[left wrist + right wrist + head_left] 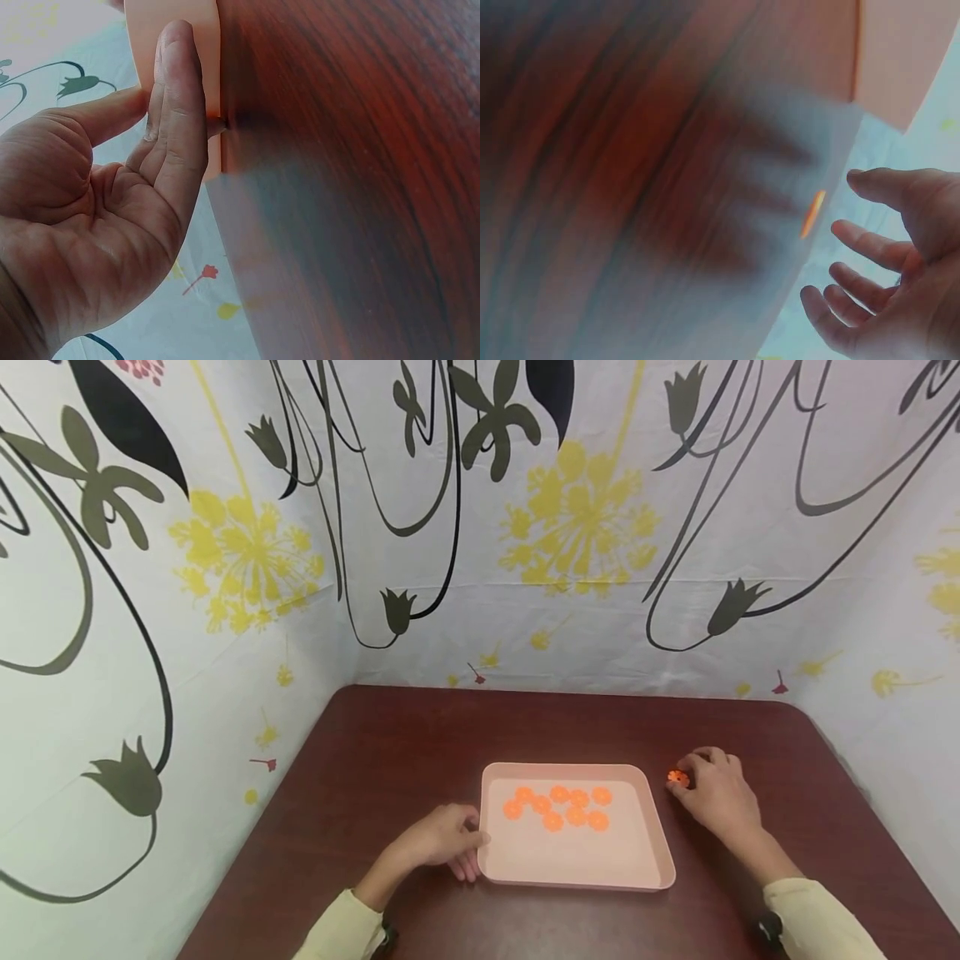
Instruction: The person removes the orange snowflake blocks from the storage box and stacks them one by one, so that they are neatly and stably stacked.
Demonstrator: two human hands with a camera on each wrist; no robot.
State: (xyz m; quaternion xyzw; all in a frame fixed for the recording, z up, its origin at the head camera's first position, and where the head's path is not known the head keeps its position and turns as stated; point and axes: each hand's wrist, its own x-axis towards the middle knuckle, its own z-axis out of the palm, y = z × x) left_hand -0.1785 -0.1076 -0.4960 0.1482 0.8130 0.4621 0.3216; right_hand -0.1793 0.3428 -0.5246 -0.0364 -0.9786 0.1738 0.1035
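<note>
A shallow peach-pink tray (577,864) sits on the table, with several flat orange flower-shaped pieces (576,816) grouped in its upper half. My left hand (444,837) holds the tray's left side, thumb over the rim and the other fingers along the outer wall. In the left wrist view, the fingers (180,112) lie against that wall. Off the tray's right side, another orange flower piece (678,777) rests on the table. My right hand (720,793) hovers around it, thumb and fingers apart. In the right wrist view, a gap shows between them and the piece (813,214).
A dark reddish-brown table (405,735) extends around the tray. Behind it and along both sides hangs white cloth (450,635) printed with flowers and stems. Pale yellow sleeves (345,927) cover both forearms.
</note>
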